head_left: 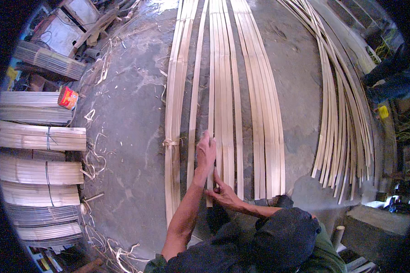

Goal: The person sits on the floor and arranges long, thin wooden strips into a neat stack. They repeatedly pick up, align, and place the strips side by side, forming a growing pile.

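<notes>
Long pale bamboo strips lie lengthwise on the grey floor in front of me, in several side-by-side groups. My left hand [206, 149] is closed at a narrow bamboo strip [211, 91] along the left edge of the middle group [222, 113]. Closer to me, my right hand [225, 193] grips the same strip close to its near end, thumb pointing away from me. Left of my hands lies a single loose strip [195, 91]. Beyond it is a bundle [172, 104] tied with a thin band [170, 142]. Another group of strips [262, 113] lies to the right.
Tied stacks of slats [27, 172] line the left side, with a red packet [68, 98] on one. Fibre scraps [90, 159] litter the floor beside them. A crossed pile of thin strips [339, 100] lies at right. Another person's dark-clothed leg [396, 84] shows at far right.
</notes>
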`<state>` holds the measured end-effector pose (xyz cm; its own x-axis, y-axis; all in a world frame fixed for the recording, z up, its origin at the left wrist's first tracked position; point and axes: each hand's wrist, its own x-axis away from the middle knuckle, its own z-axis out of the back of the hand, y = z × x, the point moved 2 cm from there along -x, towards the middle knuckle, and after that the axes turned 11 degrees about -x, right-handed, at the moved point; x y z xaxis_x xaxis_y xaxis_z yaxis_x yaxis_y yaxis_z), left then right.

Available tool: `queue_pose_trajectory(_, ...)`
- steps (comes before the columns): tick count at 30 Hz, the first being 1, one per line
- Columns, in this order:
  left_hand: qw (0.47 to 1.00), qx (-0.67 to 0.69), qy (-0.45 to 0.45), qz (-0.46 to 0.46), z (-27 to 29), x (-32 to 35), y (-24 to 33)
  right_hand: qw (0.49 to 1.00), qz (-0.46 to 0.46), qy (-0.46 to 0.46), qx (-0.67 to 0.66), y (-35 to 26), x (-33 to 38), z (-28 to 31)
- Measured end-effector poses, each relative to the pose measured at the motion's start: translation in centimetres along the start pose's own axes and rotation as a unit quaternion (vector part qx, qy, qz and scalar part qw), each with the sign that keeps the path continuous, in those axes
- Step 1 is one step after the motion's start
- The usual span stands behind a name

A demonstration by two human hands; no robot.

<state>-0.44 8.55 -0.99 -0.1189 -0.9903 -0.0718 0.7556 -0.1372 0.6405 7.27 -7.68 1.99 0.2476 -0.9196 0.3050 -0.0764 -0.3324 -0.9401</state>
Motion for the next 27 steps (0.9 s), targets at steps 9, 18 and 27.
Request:
queue_pose_trajectory(9,0.999,-0.033,-0.007,0.002,-0.9,0.2,0.0,0.993,-0.045,-0.016,0.108,1.8,-0.5,1.1)
queue_pose_trajectory(18,0.996,-0.078,0.004,-0.037,-1.4,-0.1,-0.1,0.965,-0.034,-0.062,0.251,0.6,-2.2,1.8)
queue_pose_trajectory(27,0.995,-0.078,-0.02,-0.056,-1.5,-0.5,-1.2,0.856,0.17,0.053,0.485,-0.4,-1.2,5.6)
